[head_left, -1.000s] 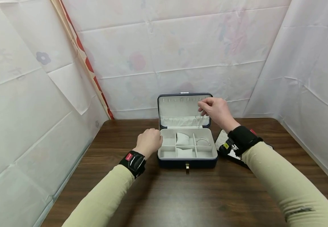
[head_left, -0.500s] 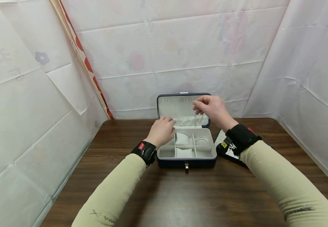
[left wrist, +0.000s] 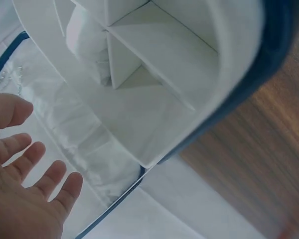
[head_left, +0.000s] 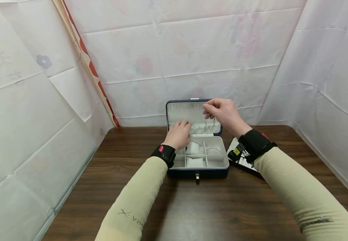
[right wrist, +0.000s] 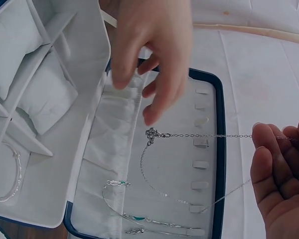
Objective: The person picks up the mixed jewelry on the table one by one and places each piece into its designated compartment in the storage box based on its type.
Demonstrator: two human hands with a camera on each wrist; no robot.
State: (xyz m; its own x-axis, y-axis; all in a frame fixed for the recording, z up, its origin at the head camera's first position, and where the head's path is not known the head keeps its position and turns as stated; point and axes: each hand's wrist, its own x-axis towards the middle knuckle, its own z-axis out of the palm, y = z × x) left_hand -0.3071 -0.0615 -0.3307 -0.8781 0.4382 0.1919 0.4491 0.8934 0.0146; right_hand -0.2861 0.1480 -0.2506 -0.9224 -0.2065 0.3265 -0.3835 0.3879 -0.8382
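In front of the open lid [head_left: 181, 112] of a jewelry box [head_left: 213, 173], my right hand [head_left: 223, 113] pinches a thin silver chain necklace [right wrist: 209, 135]. A small round silver pendant [right wrist: 152, 134] is on that chain. Seen in the right wrist view, the chain loops down from the fingers across the lid's lining. My left hand [head_left: 178, 135] reaches over the box's left rear with fingers loosely spread and nothing in them. It is near the pendant, apart from it. More silver jewelry with green accents [right wrist: 137, 218] hangs at the lid hooks [right wrist: 200, 164].
The box's compartments hold white cushions [head_left: 193, 148] and a silver bangle [head_left: 214, 148]. To the right, partly under my right forearm, a black-edged tray [head_left: 253, 172] holds small items. A brown wooden table [head_left: 125, 144] meets white sheeting [head_left: 174, 60] behind.
My left hand has moved right and up from beside the box to in front of the lid, its fingers loosening. The right hand, with the necklace, has shifted slightly left.
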